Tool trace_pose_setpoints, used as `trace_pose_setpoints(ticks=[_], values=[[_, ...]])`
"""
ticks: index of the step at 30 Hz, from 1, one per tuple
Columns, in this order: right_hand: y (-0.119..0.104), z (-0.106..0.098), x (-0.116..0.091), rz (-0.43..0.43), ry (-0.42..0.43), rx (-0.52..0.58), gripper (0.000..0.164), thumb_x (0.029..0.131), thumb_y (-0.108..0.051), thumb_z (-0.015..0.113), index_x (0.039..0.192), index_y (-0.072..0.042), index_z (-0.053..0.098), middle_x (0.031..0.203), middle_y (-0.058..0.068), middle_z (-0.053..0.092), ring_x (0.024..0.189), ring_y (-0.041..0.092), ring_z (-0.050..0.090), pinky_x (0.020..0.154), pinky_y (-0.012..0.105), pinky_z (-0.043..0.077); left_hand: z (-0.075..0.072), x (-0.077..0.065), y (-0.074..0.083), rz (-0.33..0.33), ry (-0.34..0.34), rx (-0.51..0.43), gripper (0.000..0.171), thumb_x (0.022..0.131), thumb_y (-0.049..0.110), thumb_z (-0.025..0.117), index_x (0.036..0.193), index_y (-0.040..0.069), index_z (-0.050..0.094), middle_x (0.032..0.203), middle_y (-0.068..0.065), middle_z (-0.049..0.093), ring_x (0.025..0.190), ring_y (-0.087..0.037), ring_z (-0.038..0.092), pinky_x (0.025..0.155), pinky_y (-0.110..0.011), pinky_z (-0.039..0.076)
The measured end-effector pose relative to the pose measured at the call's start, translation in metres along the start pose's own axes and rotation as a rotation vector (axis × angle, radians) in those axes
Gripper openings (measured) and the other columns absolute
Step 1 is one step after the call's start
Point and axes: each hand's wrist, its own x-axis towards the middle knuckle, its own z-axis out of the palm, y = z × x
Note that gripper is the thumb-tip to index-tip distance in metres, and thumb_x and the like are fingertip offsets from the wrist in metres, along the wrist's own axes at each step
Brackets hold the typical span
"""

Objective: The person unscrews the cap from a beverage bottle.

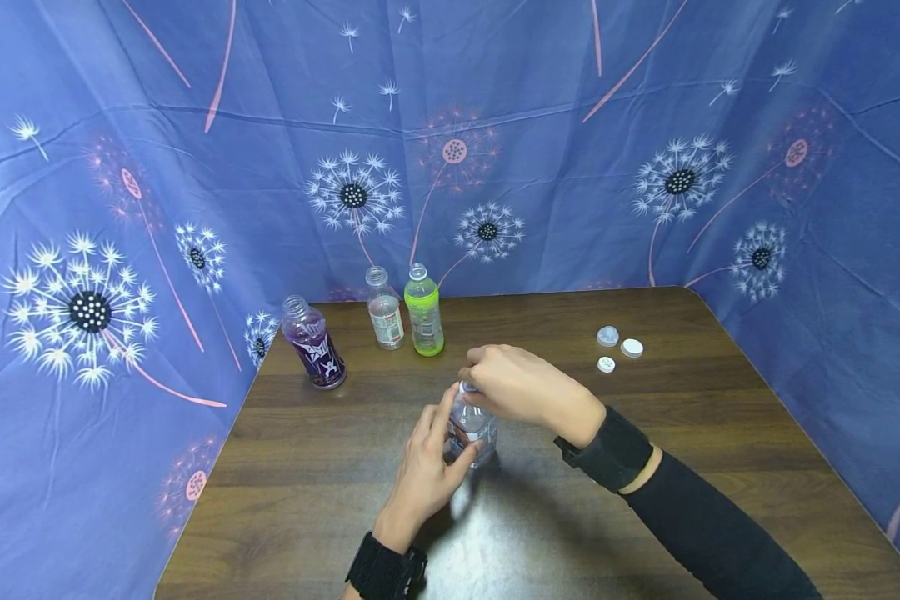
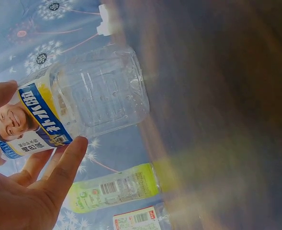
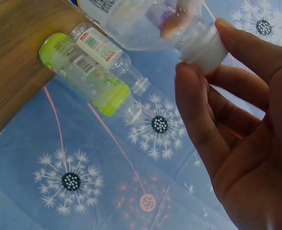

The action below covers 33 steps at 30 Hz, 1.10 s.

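Observation:
A clear plastic bottle [image 1: 474, 427] stands upright on the table in the head view. My left hand [image 1: 423, 471] holds it around the sides, thumb on one side and fingers on the other. Its label [image 2: 47, 115], in blue, yellow and white, shows close up in the left wrist view. Over the bottle's top, my right hand [image 1: 521, 387] bends down and pinches a white bottle cap [image 3: 207, 50] at the neck between thumb and fingers. In the head view that hand hides most of the cap.
Behind the hands stand a purple bottle [image 1: 315, 346], a small clear bottle [image 1: 386, 315] and a green-banded bottle [image 1: 424, 312], all uncapped. Three loose caps [image 1: 632, 347] lie at the back right of the wooden table [image 1: 690, 467]. A blue patterned cloth [image 1: 555, 200] hangs behind.

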Motion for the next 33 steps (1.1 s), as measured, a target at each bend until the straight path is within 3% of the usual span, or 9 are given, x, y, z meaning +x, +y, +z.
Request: trace_pose_setpoints(ticks=[6,11,16,20,23,27,33], values=[[-0.006,0.006,0.003,0.094,0.04,-0.068,0.029,0.086,-0.038,0.058,0.063,-0.021,0.06,0.059,-0.009,0.044,0.049,0.005,0.042,0.047,0.026,0.04,0.0,-0.001,0.0,0.002,0.002,0.0,0.083,0.079,0.042,0.065,0.145,0.026,0.017,0.108,0.009,0.044,0.081,-0.01,0.053,0.066,-0.02,0.045],[-0.007,0.008,0.005,0.136,0.059,-0.068,0.033,0.085,-0.04,0.058,0.058,-0.023,0.053,0.055,-0.01,0.042,0.045,0.005,0.04,0.043,0.026,0.037,-0.001,-0.001,0.0,0.006,0.003,-0.013,0.083,0.079,0.041,0.065,0.145,0.025,0.017,0.108,0.01,0.044,0.082,-0.009,0.054,0.067,-0.02,0.046],[-0.003,0.007,0.003,0.144,0.04,-0.04,0.033,0.085,-0.049,0.053,0.068,-0.022,0.059,0.061,-0.01,0.045,0.048,0.005,0.042,0.043,0.026,0.037,-0.001,-0.002,0.001,0.022,0.004,-0.021,0.084,0.078,0.037,0.068,0.145,0.025,0.018,0.105,0.01,0.043,0.08,-0.011,0.053,0.065,-0.02,0.045],[0.002,0.001,-0.001,0.088,0.03,-0.003,0.035,0.083,-0.054,0.053,0.089,-0.021,0.065,0.078,-0.01,0.048,0.062,0.006,0.047,0.049,0.027,0.041,-0.001,-0.001,0.001,0.035,0.004,-0.024,0.083,0.079,0.037,0.067,0.145,0.024,0.018,0.106,0.009,0.044,0.08,-0.011,0.054,0.065,-0.02,0.045],[0.007,-0.005,-0.003,0.005,0.022,0.058,0.031,0.083,-0.046,0.06,0.104,-0.024,0.064,0.093,-0.011,0.051,0.076,0.004,0.05,0.059,0.027,0.046,-0.001,0.0,0.001,0.018,0.002,-0.025,0.083,0.08,0.039,0.066,0.145,0.024,0.017,0.109,0.009,0.043,0.082,-0.012,0.054,0.067,-0.02,0.046],[0.011,-0.01,-0.008,-0.098,-0.019,0.122,0.032,0.081,-0.023,0.066,0.113,-0.026,0.063,0.107,-0.01,0.053,0.09,0.004,0.052,0.07,0.027,0.048,0.0,-0.003,0.002,0.003,-0.008,-0.028,0.082,0.08,0.041,0.064,0.145,0.025,0.017,0.11,0.008,0.044,0.082,-0.011,0.053,0.067,-0.02,0.046],[0.012,-0.014,-0.01,-0.126,-0.074,0.131,0.038,0.08,-0.005,0.059,0.113,-0.024,0.064,0.107,-0.008,0.056,0.09,0.004,0.053,0.068,0.023,0.047,0.0,-0.005,0.003,0.015,-0.001,-0.021,0.083,0.08,0.039,0.065,0.145,0.024,0.016,0.109,0.008,0.044,0.082,-0.011,0.052,0.067,-0.02,0.046]])
